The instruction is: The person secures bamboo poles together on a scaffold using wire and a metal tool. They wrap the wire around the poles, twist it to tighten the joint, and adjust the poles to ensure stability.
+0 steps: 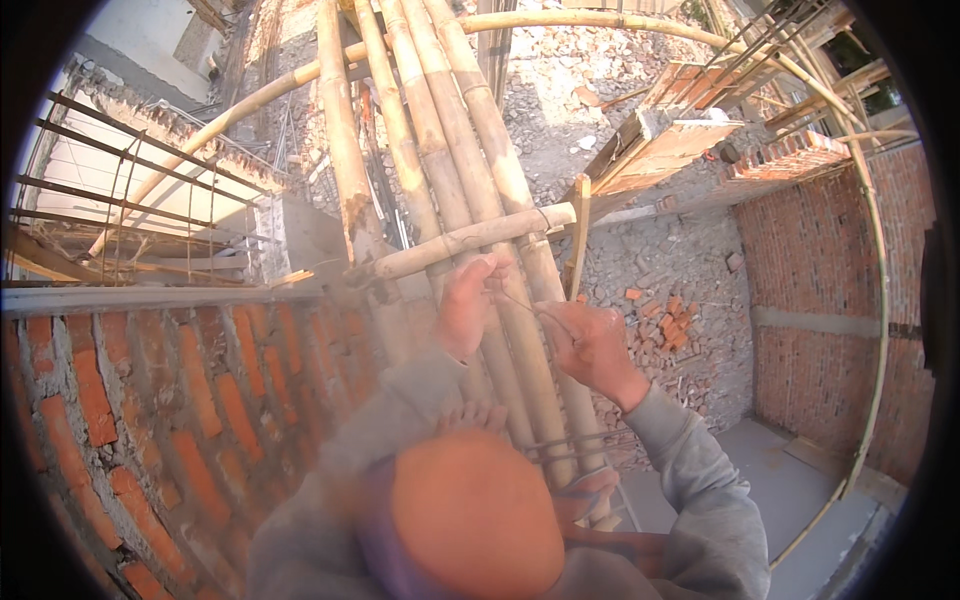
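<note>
Several long bamboo poles (445, 165) run side by side away from me, with a short bamboo crosspiece (470, 240) lying across them. Just below the crosspiece, my left hand (468, 305) has its fingers pinched together near one end of a thin cord or wire (520, 303). To its right, my right hand (590, 345) is closed on the other end of that strand, above the poles. Whether the strand is cord or wire I cannot tell. Bare toes (470, 415) show on the poles, behind a rounded orange thing (480, 515) that hides what lies beneath.
A brick wall (210, 410) rises close on the left, below steel rods (130, 160). Rubble and loose bricks (675, 325) lie far below on the right, beside another brick wall (825, 250). A curved bamboo pole (880, 260) arcs around the right. A wooden upright (580, 235) stands beside the crosspiece.
</note>
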